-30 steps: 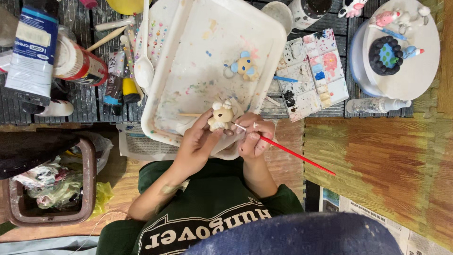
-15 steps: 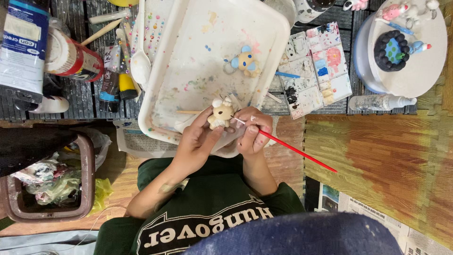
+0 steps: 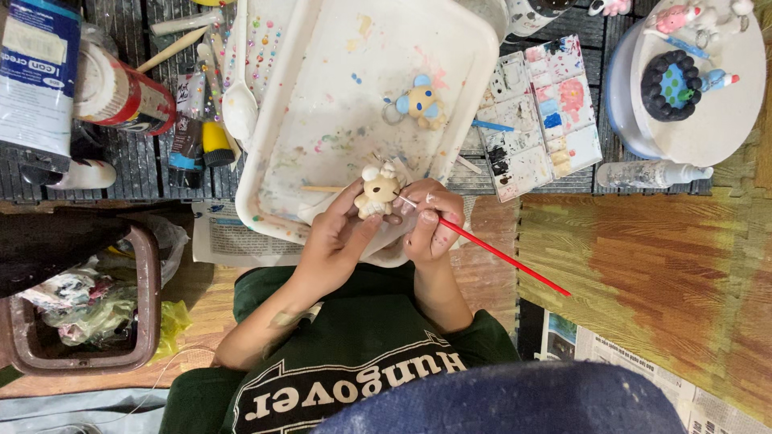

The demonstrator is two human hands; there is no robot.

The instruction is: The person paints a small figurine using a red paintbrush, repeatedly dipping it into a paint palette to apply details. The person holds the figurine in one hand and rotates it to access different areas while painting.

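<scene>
Inside, white tray holds blue-eared figurine amid paint splatters.

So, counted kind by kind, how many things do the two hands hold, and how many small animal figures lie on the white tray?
Cream animal figure, in the left hand: 1
Thin red-handled paintbrush, in the right hand: 1
Blue and yellow animal figure, on the white plastic tray: 1
Total: 3

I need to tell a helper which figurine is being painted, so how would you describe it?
On the big white tray, look to the edge where two hands meet. The left hand holds a small cream figurine; unlike the blue-eared figurine lying mid-tray, it has white ears.
</scene>
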